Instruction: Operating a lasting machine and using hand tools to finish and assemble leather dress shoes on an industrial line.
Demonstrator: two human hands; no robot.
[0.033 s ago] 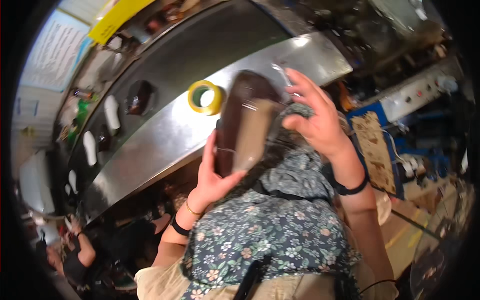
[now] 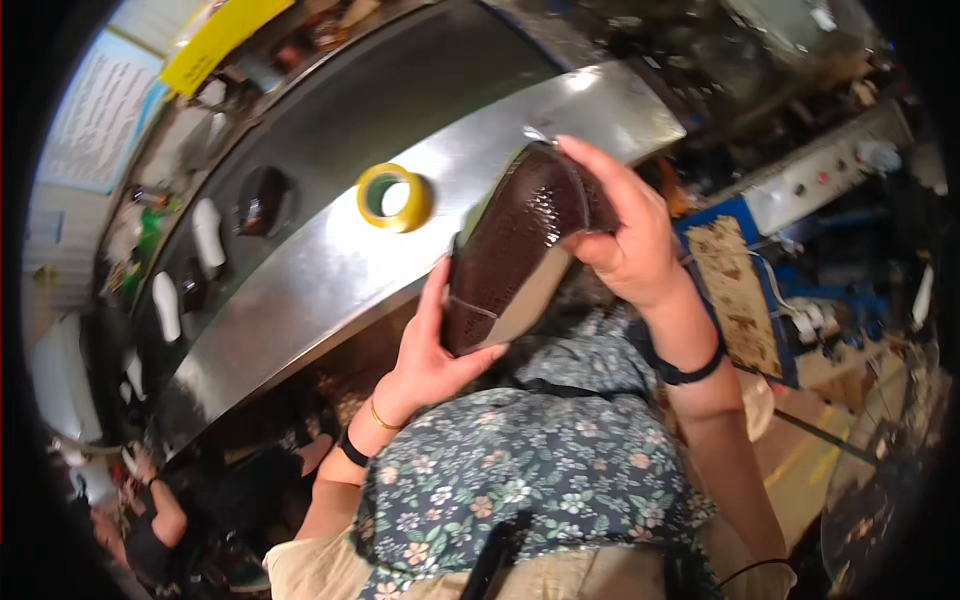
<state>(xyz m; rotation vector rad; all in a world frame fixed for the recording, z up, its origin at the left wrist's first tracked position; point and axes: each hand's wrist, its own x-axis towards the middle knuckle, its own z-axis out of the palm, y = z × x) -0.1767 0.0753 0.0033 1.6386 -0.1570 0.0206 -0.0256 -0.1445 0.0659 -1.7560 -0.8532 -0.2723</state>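
A dark brown textured leather shoe (image 2: pixel 520 225) is held aslant in front of me, over the near edge of the metal ledge. Along its lower side runs a smooth tan surface. My left hand (image 2: pixel 435 345) grips the lower end, thumb on the near side and fingers on the far side. Around the upper end, my right hand (image 2: pixel 630 235) has its thumb and fingers closed. By the right fingertips a small shiny clear strip (image 2: pixel 537 132) shows; it is too small to name surely. A yellow roll of tape (image 2: pixel 394 198) rests on the ledge, left of the shoe.
Beyond the metal ledge (image 2: pixel 300 300) runs a dark conveyor belt (image 2: pixel 400 90) carrying another brown shoe (image 2: pixel 262 200) and several white sole-shaped pieces (image 2: pixel 208 235). At right stands a machine with a knobbed control panel (image 2: pixel 830 170). Another person (image 2: pixel 165 510) is at lower left.
My right hand, earlier apart from the shoe with fingers spread, has closed on its upper end. The shoe has turned, showing more brown leather and less tan.
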